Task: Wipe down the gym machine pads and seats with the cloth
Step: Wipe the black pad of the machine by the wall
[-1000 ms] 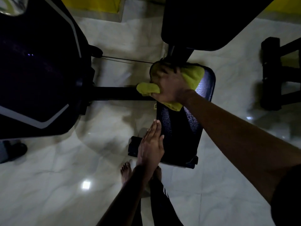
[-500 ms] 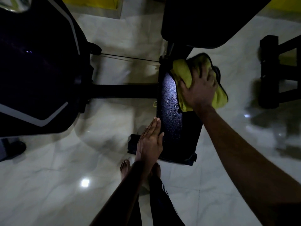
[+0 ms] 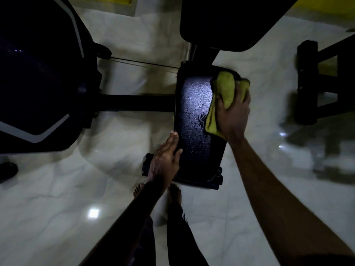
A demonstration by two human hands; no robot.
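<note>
A person's right hand presses a yellow-green cloth flat against the far right corner of a black gym seat pad, fingers spread over the bunched fabric and gripping it, the forearm reaching in straight from the lower right. The left hand lies open and empty, fingers together, braced along the pad's near left edge. Between the two hands the pad's textured surface shines wet under dim light, beaded with droplets. Beneath the left wrist, bare feet stand on a pale, glossy marble floor that mirrors a small square of light. Beyond the right hand a dark back pad looms over the seat's far end, hiding where the two join. Out past the left hand a black frame bar runs sideways to a large dark machine housing trimmed with a pale stripe, and a thin cable stretches above it. To the right of the cloth-holding hand, well apart, stands another black frame. Yellow wall shows at the far edge
</note>
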